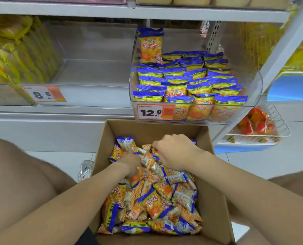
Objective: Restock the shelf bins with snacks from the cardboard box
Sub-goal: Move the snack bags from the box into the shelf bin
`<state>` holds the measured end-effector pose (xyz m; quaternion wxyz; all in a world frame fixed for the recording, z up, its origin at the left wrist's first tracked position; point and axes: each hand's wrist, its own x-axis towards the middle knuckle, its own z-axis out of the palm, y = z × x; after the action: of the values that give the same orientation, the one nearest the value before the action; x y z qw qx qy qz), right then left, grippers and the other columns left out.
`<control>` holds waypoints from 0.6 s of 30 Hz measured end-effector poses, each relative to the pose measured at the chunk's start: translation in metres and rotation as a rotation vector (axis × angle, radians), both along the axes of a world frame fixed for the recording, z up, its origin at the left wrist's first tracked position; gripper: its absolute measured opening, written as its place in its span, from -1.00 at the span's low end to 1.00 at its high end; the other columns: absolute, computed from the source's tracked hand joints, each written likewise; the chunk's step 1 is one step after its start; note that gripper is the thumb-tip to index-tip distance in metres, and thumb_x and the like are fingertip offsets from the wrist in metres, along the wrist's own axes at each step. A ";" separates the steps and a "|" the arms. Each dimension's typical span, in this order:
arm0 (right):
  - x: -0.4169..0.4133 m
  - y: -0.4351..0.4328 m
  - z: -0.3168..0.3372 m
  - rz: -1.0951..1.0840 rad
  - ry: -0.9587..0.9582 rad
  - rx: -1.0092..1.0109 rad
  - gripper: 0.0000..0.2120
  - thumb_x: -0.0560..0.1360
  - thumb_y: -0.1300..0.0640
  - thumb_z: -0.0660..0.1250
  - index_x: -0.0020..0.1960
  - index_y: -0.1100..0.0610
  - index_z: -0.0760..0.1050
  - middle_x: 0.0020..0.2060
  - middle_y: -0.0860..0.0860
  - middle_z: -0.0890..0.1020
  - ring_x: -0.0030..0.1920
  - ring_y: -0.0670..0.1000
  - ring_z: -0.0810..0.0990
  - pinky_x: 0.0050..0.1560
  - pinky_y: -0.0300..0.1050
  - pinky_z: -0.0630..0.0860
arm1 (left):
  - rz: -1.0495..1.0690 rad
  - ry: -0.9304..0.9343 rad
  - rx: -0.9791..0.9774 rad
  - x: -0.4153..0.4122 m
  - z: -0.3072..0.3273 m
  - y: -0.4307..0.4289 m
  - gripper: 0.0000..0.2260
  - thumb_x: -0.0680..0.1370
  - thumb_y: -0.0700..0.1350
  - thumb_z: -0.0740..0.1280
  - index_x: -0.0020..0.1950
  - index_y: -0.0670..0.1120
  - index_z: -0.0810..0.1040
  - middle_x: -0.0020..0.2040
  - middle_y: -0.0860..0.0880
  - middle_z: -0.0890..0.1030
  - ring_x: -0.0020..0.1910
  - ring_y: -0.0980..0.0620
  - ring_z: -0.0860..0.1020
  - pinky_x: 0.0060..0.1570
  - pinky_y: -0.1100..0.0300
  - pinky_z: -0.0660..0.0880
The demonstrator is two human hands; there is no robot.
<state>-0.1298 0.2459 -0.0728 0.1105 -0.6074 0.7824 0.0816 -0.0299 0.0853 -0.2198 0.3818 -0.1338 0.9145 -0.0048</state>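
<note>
Filling the brown cardboard box [215, 200], orange-and-blue snack packets [154, 200] — left hand [130, 162] grips some, right hand [175, 152] curled, grasp unclear; one-o'clock clear plastic bin [259, 89] tagged "12.8".

Open cardboard box [216, 200] on floor, heaped orange-blue snack packets [154, 202]; clear shelf bin [251, 103] holds upright rows.

Left arm [76, 197] and right arm [244, 188] converge from the lower corners toward frame centre. Left hand [130, 163] grips snack packets [125, 145]. Right hand [175, 152]: knuckles up, fingers curled downward, grasp hidden.
</note>
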 end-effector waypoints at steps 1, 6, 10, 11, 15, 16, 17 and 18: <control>0.001 0.000 0.001 0.001 0.006 0.008 -0.81 0.66 0.11 0.17 0.21 0.07 0.50 -0.28 -0.04 0.33 -0.25 0.12 0.48 -0.39 -0.06 0.28 | 0.011 -0.036 0.001 0.001 0.000 0.003 -0.56 0.68 -0.01 0.33 0.48 -0.18 0.36 0.57 -0.30 0.24 0.57 -0.33 0.21 0.45 -0.20 0.39; 0.004 0.001 0.025 -0.106 0.041 -0.024 -0.80 0.64 0.14 0.21 0.23 0.08 0.51 -0.14 0.05 0.48 -0.13 0.20 0.58 -0.27 -0.03 0.34 | 0.099 -0.001 0.254 -0.004 0.039 0.023 -0.50 0.63 0.00 0.45 0.49 -0.11 0.39 0.42 -0.14 0.49 0.37 -0.19 0.50 0.26 -0.06 0.55; -0.011 0.009 0.049 -0.403 -0.059 -0.116 -0.76 0.57 0.15 0.26 0.21 0.08 0.56 0.06 0.14 0.58 0.08 0.25 0.61 -0.06 0.02 0.54 | 0.098 0.189 0.488 -0.021 0.120 0.026 -0.58 0.54 0.05 0.53 0.35 0.00 0.56 0.24 -0.03 0.63 0.18 -0.05 0.60 0.18 -0.01 0.57; -0.015 0.012 0.054 -0.472 -0.102 -0.138 -0.77 0.56 0.14 0.25 0.17 0.09 0.57 0.05 0.15 0.58 0.10 0.25 0.60 -0.01 0.04 0.56 | 0.089 0.281 0.517 -0.024 0.143 0.024 -0.63 0.54 0.07 0.52 0.31 0.03 0.60 0.20 0.02 0.66 0.15 0.00 0.61 0.17 0.02 0.58; -0.025 0.014 0.074 -0.598 -0.312 -0.349 -0.63 0.66 -0.02 0.14 -0.15 0.20 0.51 -0.22 0.20 0.59 -0.06 0.29 0.61 -0.15 0.04 0.49 | 0.281 0.707 0.746 -0.017 0.220 0.011 -0.79 0.53 0.05 0.55 0.13 0.04 0.72 0.01 0.13 0.74 0.00 0.14 0.68 0.06 0.14 0.61; -0.023 0.012 0.081 -0.633 -0.453 -0.441 -0.57 0.65 -0.11 0.16 -0.16 0.21 0.52 -0.27 0.23 0.61 -0.12 0.27 0.63 -0.13 0.10 0.56 | 0.378 0.818 0.800 -0.012 0.234 0.007 -0.79 0.50 0.04 0.58 0.10 0.03 0.73 -0.02 0.12 0.75 -0.03 0.18 0.69 0.00 0.23 0.61; -0.020 0.010 0.089 -0.677 -0.612 -0.538 -0.55 0.61 -0.20 0.20 -0.11 0.18 0.56 -0.29 0.20 0.63 -0.18 0.23 0.66 -0.08 0.17 0.62 | 0.474 0.912 0.846 -0.008 0.245 0.003 -0.77 0.47 0.02 0.60 0.08 0.02 0.73 -0.05 0.10 0.76 -0.07 0.20 0.70 -0.08 0.28 0.61; -0.017 0.009 0.094 -0.717 -0.758 -0.619 -0.57 0.56 -0.27 0.25 -0.03 0.10 0.59 -0.32 0.12 0.66 -0.22 0.14 0.68 -0.03 0.21 0.66 | 0.555 0.971 0.897 -0.005 0.254 0.000 -0.75 0.44 0.00 0.61 0.07 -0.01 0.72 -0.07 0.06 0.76 -0.11 0.16 0.72 -0.14 0.28 0.61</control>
<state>-0.1473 0.2550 0.0216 0.2202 -0.2966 0.8318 -0.4142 -0.0345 0.0856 0.0345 -0.0627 -0.1787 0.8273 0.5289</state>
